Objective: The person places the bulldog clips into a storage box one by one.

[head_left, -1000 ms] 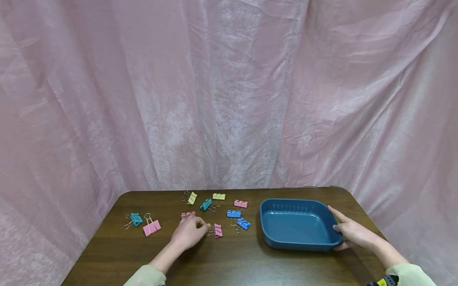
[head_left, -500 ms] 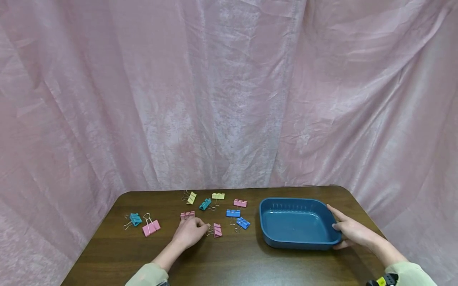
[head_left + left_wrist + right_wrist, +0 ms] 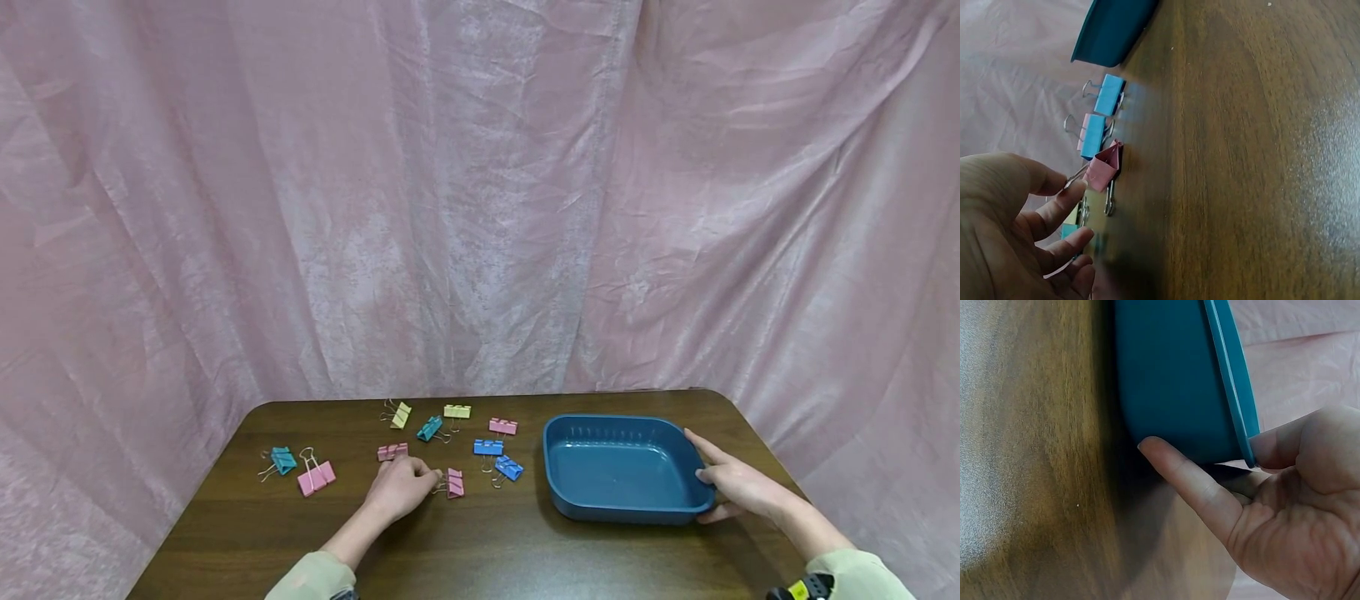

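A pink binder clip (image 3: 1103,170) lies on the table, and my left hand (image 3: 400,488) pinches one of its wire handles between thumb and index finger. The other fingers of that hand spread loosely in the left wrist view. Just beyond its knuckles lies another pink binder clip (image 3: 392,452), partly hidden. On the right, my right hand (image 3: 742,488) grips the end of a blue rectangular tray (image 3: 630,515), thumb at the rim and a finger along the outer wall. Nothing lies in the tray.
Two blue binder clips (image 3: 509,467), a pink one (image 3: 503,427), yellow ones (image 3: 457,412) and a teal one (image 3: 430,428) lie between hand and tray or behind. A teal clip (image 3: 283,460) and a large pink clip (image 3: 317,478) lie left. A pink curtain (image 3: 480,200) hangs behind the table.
The whole head view has shifted very slightly. Both hands, the clips and the tray look the same as before.
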Demonstrator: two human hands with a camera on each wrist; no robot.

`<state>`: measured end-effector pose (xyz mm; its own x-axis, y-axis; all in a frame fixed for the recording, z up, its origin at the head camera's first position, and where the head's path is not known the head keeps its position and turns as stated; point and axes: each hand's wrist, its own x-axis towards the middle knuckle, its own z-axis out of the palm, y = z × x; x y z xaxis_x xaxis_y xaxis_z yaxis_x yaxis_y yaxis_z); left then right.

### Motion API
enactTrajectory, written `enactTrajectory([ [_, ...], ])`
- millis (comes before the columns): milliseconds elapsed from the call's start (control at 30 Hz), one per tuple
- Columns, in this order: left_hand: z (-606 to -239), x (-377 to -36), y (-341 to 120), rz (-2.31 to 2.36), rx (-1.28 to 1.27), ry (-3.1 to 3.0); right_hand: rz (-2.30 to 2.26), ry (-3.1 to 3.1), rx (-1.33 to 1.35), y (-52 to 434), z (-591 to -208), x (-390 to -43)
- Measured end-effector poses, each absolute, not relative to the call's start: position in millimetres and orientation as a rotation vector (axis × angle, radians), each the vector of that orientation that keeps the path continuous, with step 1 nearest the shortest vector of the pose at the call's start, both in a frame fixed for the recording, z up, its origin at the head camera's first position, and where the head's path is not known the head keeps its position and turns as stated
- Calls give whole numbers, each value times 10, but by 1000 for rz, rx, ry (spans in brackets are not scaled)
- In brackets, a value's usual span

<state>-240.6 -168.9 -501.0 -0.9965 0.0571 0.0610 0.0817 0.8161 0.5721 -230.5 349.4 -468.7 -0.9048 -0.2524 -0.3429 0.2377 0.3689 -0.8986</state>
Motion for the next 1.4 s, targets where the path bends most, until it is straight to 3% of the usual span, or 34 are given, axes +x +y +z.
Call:
enactTrajectory([
  [933,-5045,-2398,-1716,-1007,-107,-2938,-1534,2224,27,3471,-4670,-2329],
  [1400,-4894,-2343,-1707,-1046,-202,-2851,-1550,2209,43,3480,-4680,-2315],
])
